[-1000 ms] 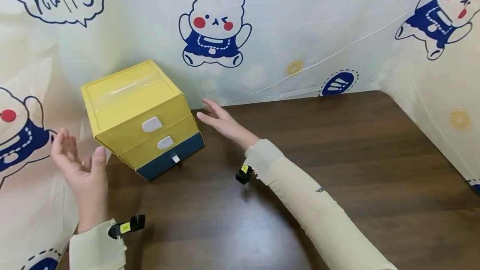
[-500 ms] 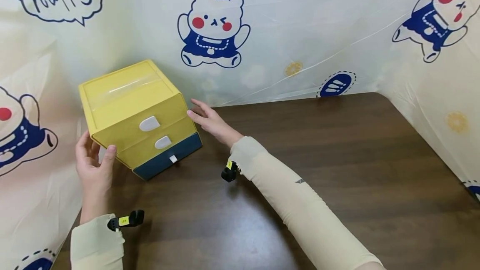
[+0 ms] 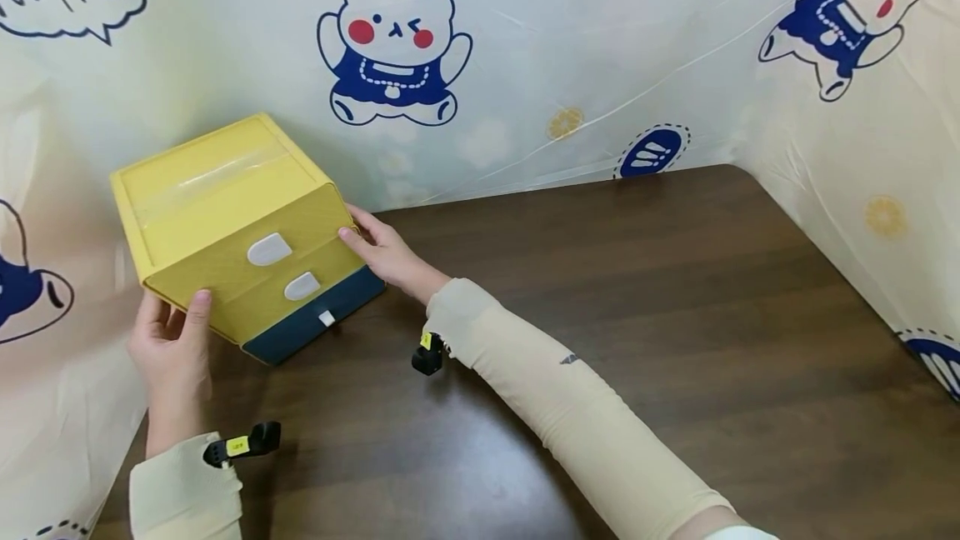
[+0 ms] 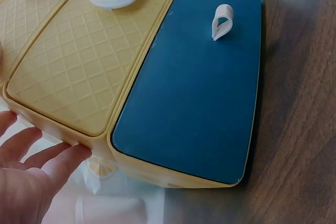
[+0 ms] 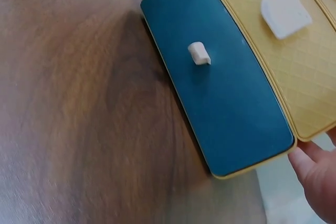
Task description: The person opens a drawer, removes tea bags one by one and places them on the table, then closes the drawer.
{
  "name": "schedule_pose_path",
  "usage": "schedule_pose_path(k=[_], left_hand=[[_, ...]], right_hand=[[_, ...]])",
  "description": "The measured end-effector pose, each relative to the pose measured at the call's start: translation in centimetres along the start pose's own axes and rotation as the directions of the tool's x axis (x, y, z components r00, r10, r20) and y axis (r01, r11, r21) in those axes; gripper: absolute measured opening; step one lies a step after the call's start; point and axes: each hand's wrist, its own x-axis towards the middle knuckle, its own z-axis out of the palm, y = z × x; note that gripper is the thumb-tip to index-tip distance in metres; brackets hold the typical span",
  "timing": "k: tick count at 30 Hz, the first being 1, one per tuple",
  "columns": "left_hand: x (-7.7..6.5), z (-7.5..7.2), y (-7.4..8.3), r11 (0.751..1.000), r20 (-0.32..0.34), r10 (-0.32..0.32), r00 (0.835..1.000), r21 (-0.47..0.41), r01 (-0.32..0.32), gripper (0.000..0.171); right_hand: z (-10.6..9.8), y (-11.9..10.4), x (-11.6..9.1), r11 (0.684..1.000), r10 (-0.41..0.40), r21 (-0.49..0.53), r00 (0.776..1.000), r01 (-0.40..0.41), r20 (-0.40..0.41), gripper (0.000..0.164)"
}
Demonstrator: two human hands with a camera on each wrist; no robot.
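Note:
A yellow storage box (image 3: 202, 198) with drawers stands at the left of the table. Two yellow quilted fronts, each with a white rounded tab, sit above a dark blue bottom drawer (image 4: 178, 93) with a small white loop pull (image 5: 199, 53). My left hand (image 3: 172, 357) holds the box's left side, thumb up at the front edge, fingers along the side. On the opposite side my right hand (image 3: 386, 252) grips the box, thumb at the front edge and fingers partly hidden behind it. All drawers look closed.
The dark wood table (image 3: 637, 315) extends to the right of the box. Behind and beside it hangs a pale sheet (image 3: 525, 40) printed with bears. Both wrists wear small black cameras (image 3: 427, 354).
Both hands have moved in to the box's sides, the left rightward and the right leftward, and now hold it. The head view has shifted, so the scene sits farther left.

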Motion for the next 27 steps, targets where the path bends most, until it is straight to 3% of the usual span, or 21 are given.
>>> schedule_pose_path(k=[6,10,14,20,27], left_hand=[[-0.5,0.1,-0.4,1.0,-0.01,-0.005,1.0,0.017,0.006,0.046],[-1.2,0.2,-0.6,0.999,-0.017,-0.045,0.999,0.003,0.045,0.047],[-1.6,0.5,-0.3,0.996,-0.035,-0.086,0.996,0.014,0.087,0.047],[-1.7,2.3,0.2,0.999,0.042,-0.03,0.999,0.018,0.029,0.045],[-3.0,3.9,-0.3,0.998,0.139,0.038,0.99,0.041,-0.044,0.041]], right_hand=[[0.4,1.7,0.3,1.0,-0.017,0.002,0.999,0.017,-0.042,0.047],[0.5,3.6,0.4,0.999,-0.012,-0.033,0.998,0.01,-0.066,0.047],[0.1,3.6,-0.3,0.998,-0.018,-0.065,0.996,0.012,-0.085,0.047],[-2.0,2.8,-1.5,0.991,-0.082,-0.117,0.988,0.067,-0.129,0.046],[-3.9,3.1,-4.8,0.986,-0.117,-0.138,0.981,0.096,-0.155,0.047]])
